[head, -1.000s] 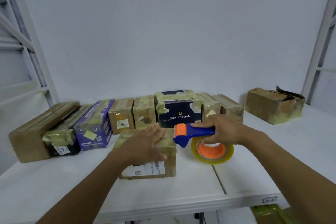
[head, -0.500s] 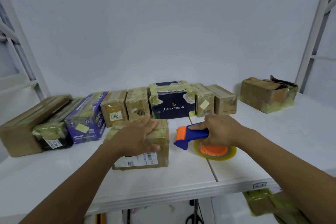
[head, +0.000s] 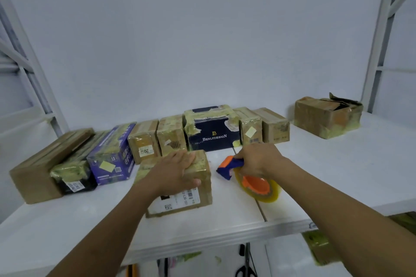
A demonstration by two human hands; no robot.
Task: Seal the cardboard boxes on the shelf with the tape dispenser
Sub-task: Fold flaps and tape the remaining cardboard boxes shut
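Our left hand (head: 173, 172) presses flat on the front box (head: 203, 189), thumb over its near edge. Just to its right, our right hand (head: 258, 159) grips the dispenser (head: 256, 183), its roll resting on the shelf (head: 225, 220). Behind, more boxes (head: 211, 135) line the wall.

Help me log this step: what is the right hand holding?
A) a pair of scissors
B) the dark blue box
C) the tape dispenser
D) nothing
C: the right hand grips the blue handle of the tape dispenser, beside the front box that the left hand rests on.
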